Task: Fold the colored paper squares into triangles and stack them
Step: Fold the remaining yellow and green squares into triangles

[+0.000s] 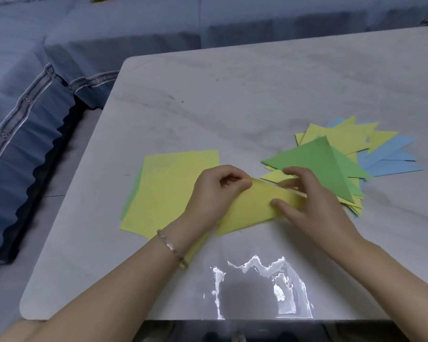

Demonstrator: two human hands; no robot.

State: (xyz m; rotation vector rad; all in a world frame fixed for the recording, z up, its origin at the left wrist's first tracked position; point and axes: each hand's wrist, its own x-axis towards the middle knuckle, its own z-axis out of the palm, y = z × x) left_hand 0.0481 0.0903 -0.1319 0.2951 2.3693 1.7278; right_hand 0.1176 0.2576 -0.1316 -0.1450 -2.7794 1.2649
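Marble table (232,107) is giving me a flat base; I'm pinching a corner of the yellow sheet (252,208) with my left hand (215,191), right hand (314,201) gripping its other edge, matching corners exactly before creasing, beside the triangle pile (331,159)

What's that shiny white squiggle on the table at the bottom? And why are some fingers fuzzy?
Head view: the squiggle is glare, a light mirrored in the glossy table; head view again: the fingertips of the right hand are smeared by motion blur, while the left hand looks sharp.
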